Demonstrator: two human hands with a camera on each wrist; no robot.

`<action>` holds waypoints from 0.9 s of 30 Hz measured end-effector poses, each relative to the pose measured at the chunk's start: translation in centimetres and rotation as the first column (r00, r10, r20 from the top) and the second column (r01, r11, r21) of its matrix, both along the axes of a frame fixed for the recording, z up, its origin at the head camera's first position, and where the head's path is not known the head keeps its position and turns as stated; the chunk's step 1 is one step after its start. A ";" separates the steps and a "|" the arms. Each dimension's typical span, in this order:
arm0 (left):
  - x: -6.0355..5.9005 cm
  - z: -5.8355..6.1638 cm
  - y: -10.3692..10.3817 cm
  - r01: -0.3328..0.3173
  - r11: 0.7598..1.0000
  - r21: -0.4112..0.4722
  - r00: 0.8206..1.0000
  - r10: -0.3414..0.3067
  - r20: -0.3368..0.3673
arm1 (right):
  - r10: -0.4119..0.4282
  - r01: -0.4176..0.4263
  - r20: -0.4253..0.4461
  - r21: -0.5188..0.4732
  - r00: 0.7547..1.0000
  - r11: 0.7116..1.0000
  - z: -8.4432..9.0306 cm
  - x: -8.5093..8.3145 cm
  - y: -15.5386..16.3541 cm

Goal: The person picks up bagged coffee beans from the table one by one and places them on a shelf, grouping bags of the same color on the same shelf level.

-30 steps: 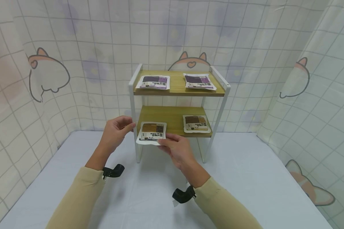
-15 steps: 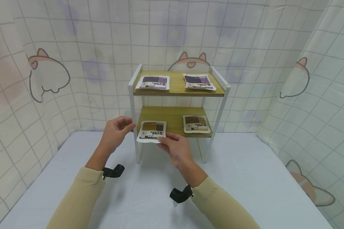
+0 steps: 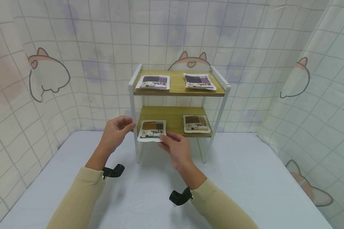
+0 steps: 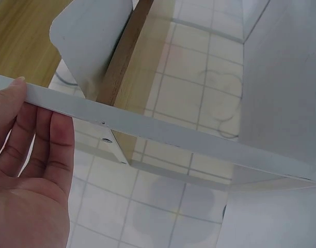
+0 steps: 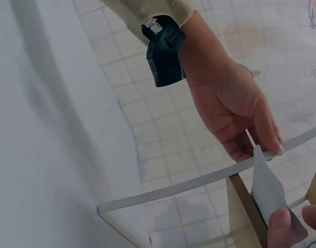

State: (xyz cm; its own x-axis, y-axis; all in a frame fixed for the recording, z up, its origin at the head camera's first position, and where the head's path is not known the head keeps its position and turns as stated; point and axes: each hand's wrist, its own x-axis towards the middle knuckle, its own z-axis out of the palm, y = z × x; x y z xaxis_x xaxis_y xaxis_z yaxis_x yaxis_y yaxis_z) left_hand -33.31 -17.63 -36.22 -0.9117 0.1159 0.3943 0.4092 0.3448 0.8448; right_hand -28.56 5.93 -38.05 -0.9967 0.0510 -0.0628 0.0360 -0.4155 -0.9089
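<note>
A white-edged packet (image 3: 152, 130) with a brown and orange label lies over the front left of the lower wooden shelf (image 3: 172, 111). My right hand (image 3: 177, 148) pinches its near right corner between thumb and fingers. In the right wrist view, this packet (image 5: 268, 188) is seen edge-on, tilted against the shelf edge, with my right fingertips (image 5: 280, 227) on it. My left hand (image 3: 117, 132) grips the rack's white front left post (image 4: 163, 129), thumb on one side and fingers on the other. Another brown-labelled packet (image 3: 197, 124) lies at the lower shelf's right.
Purple-labelled packets lie on the upper shelf (image 3: 176, 79), one at the left (image 3: 154, 82) and a small stack at the right (image 3: 199, 81). The rack stands on a white-covered table (image 3: 240, 178), with a grid-patterned curtain (image 3: 246, 38) behind and beside it.
My right hand has pushed the packet slightly farther back over the lower shelf, and the packet's near edge has shifted away from me. My left hand has stayed on the post.
</note>
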 end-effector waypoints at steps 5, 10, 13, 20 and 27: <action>0.1 0.0 0.0 0.003 1.000 0.002 1.000 -0.003 -0.004 | -0.021 0.022 -0.059 0.014 0.998 1.000 -0.5 0.3 -0.2; 0.2 0.0 0.0 0.008 1.000 0.007 1.000 -0.008 -0.010 | -0.023 0.041 -0.108 0.168 0.994 0.985 -1.1 0.8 -0.3; 0.2 0.0 0.0 0.008 1.000 0.010 1.000 -0.008 -0.014 | -0.033 0.067 -0.137 0.249 0.990 0.966 -1.2 1.1 -0.4; 0.1 -0.1 0.0 0.009 1.000 0.017 1.000 -0.009 -0.011 | -0.035 0.078 -0.160 0.274 0.987 0.959 -1.3 1.3 -0.8; 0.2 0.0 0.1 -0.005 1.000 0.008 1.000 0.005 -0.001 | -0.027 0.068 -0.176 0.235 0.984 0.970 -1.4 1.1 -1.1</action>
State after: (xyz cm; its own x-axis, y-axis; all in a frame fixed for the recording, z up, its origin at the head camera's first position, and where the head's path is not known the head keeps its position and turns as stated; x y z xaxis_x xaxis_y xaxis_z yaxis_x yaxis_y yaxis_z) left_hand -33.14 -17.52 -36.23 -0.9117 0.1082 0.3964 0.4086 0.3401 0.8469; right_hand -27.42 4.85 -39.50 -0.9876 0.0915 0.1275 -0.1425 -0.1830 -0.9727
